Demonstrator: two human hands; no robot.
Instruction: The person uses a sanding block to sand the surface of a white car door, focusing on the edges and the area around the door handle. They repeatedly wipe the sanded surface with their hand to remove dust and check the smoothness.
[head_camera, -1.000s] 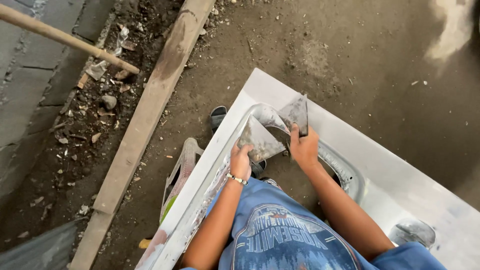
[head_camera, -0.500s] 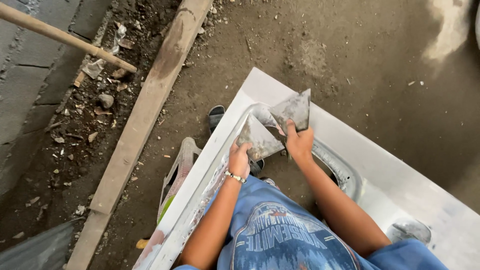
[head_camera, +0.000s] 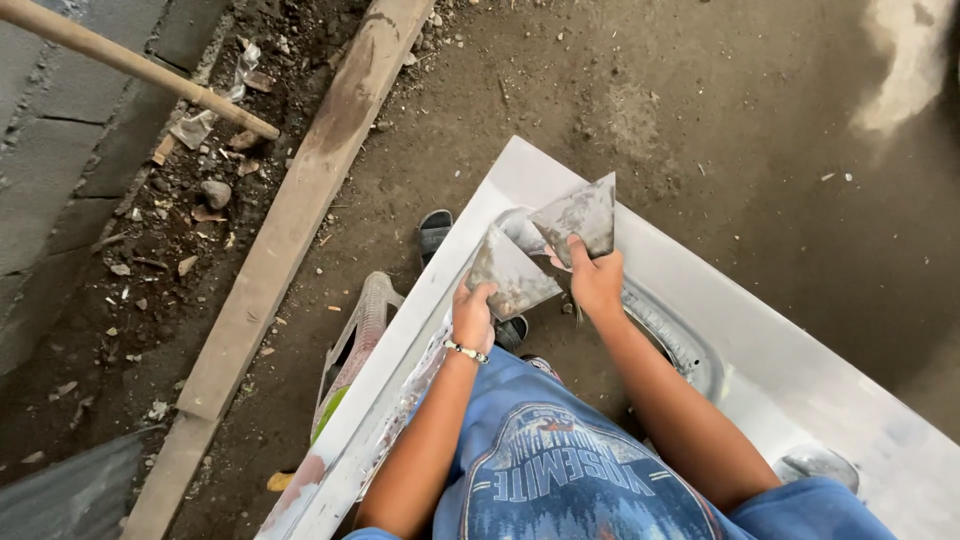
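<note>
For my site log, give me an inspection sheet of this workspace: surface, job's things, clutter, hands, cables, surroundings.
Surface: white panel, smeared grey near its left edge.
Job's things: two grey-coated putty scrapers, left scraper and right scraper, blades touching.
Clutter: stones and scraps on the dirt strip.
Hands: left hand grips the left scraper; right hand grips the right one.
Cables: nothing seen.
Surroundings: dirt floor, wooden plank, wooden pole, sandal.
</note>
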